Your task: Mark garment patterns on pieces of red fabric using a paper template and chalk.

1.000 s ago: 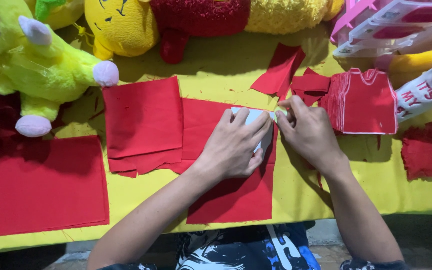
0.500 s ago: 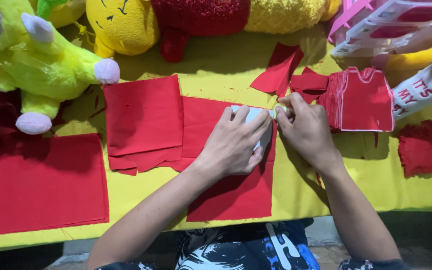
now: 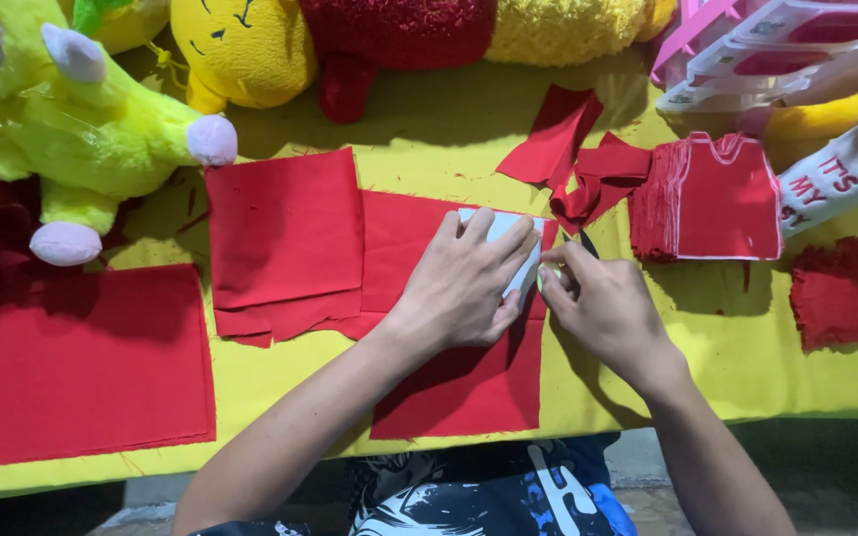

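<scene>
My left hand lies flat on a white card template and holds it down on a red fabric piece spread over the yellow tablecloth. My right hand is just right of the template's edge, its fingers pinched around a thin dark pen. The pen's tip is hidden by my fingers. A stack of red shirt-shaped cutouts sits just beyond my right hand, with loose red scraps beside it.
More red fabric squares and a large red cloth lie to the left. Plush toys line the far edge: a green-yellow one, a yellow one, a red one. Pink and white trays are at the top right, with a fuzzy red patch below them.
My right hand has slid a little toward me along the template's right edge. My left hand has stayed pressed on the template.
</scene>
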